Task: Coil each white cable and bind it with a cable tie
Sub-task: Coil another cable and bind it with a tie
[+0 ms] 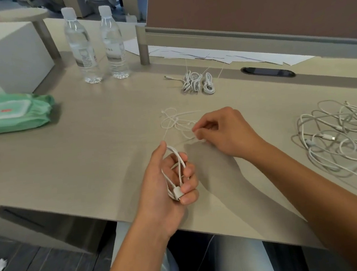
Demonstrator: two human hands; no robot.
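Note:
My left hand (164, 186) grips a coiled white cable (175, 172) just above the desk's near edge, with its plug ends pinned under my curled fingers. My right hand (224, 131) rests on the desk a little farther back and pinches a thin white cable tie (194, 131) at the edge of a small heap of loose cable ties (176, 120). Several bound white coils (197, 83) lie farther back on the desk. A tangle of loose white cables (337, 138) spreads over the desk at the right.
Two clear water bottles (96, 43) stand at the back left. A green pack of wet wipes (13, 112) lies at the far left beside a white box (9, 57). Paper sheets (220, 54) lie under the brown partition (248, 4). A dark cable port (268, 72) sits at the back right.

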